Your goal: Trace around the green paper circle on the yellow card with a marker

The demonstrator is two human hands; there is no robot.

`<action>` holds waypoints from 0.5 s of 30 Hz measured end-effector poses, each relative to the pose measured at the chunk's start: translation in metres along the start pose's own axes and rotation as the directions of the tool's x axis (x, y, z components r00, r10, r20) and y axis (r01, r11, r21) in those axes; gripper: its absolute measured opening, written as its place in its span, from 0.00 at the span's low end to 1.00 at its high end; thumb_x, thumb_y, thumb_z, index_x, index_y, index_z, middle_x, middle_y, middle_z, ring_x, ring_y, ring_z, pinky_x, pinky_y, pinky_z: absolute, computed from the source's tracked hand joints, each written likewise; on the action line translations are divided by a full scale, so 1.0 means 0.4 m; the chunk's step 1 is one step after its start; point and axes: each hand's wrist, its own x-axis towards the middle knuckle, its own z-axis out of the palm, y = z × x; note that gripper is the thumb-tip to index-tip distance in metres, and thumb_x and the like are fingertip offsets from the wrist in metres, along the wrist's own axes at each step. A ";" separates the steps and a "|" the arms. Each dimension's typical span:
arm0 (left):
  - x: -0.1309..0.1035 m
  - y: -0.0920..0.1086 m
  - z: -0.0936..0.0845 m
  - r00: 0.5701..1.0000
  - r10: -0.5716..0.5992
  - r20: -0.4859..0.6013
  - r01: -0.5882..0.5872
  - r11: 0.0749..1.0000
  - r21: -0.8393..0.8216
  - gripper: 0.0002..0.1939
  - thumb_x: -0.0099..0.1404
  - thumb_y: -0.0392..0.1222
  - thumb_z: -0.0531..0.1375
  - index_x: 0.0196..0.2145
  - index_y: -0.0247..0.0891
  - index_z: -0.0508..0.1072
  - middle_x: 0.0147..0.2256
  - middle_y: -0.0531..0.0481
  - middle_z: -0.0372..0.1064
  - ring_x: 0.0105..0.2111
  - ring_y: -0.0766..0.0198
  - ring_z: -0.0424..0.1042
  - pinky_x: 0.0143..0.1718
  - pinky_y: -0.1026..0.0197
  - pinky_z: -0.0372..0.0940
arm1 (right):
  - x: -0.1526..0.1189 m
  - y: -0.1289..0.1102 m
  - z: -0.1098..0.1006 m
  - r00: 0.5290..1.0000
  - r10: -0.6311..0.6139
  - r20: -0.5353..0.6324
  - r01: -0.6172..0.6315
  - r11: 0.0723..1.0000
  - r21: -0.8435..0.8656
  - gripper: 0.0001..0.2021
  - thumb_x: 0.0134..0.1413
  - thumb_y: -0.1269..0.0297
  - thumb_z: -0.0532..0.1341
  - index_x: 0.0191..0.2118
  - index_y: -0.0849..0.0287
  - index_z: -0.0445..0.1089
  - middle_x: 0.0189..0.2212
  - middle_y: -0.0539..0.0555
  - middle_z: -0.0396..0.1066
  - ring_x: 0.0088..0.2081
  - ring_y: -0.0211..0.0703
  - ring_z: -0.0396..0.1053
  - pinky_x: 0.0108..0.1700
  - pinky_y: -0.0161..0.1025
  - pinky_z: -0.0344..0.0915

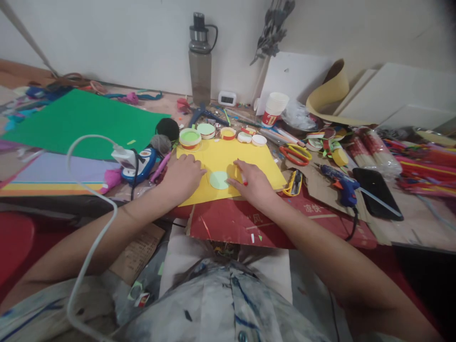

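Note:
A yellow paper sheet (228, 154) lies in front of me with a pale green paper circle (218, 180) on it. My left hand (184, 178) rests on the sheet's left part, fingers loosely bent and holding nothing that shows. At the right edge of the circle is my right hand (253, 184), its thumb touching the paper. Its fingers curl around a small object with a red end (244, 179), mostly hidden by the hand. Along the sheet's far edge stand several small round paper cups, including a green-topped one (190, 137) and a white one (259, 140).
Orange-handled scissors (294, 154), a yellow cutter (293, 183), a blue glue gun (340, 183) and a black phone (378, 194) lie right. Leftward are green paper (89, 123) and a power strip (142, 165) with a white cable. A tall bottle (200, 66) stands behind.

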 end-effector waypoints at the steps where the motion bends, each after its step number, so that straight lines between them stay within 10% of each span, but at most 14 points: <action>1: -0.002 0.001 0.005 1.000 0.015 -0.011 -0.015 0.999 0.030 0.19 0.75 0.42 0.50 0.44 0.30 0.78 0.44 0.33 0.74 0.47 0.47 0.70 0.48 0.48 0.61 | 0.000 -0.001 0.000 1.000 0.004 -0.003 -0.004 1.000 0.002 0.27 0.59 0.58 0.65 0.60 0.63 0.65 0.58 0.67 0.71 0.59 0.61 0.68 0.59 0.56 0.65; 15: 0.028 -0.025 0.017 0.993 0.100 -0.059 -0.098 0.995 0.036 0.17 0.74 0.39 0.51 0.43 0.28 0.79 0.44 0.34 0.74 0.48 0.48 0.71 0.48 0.51 0.62 | 0.033 0.000 0.008 0.997 0.062 -0.042 -0.064 0.997 -0.049 0.26 0.59 0.59 0.65 0.60 0.66 0.66 0.51 0.69 0.74 0.54 0.59 0.70 0.55 0.53 0.66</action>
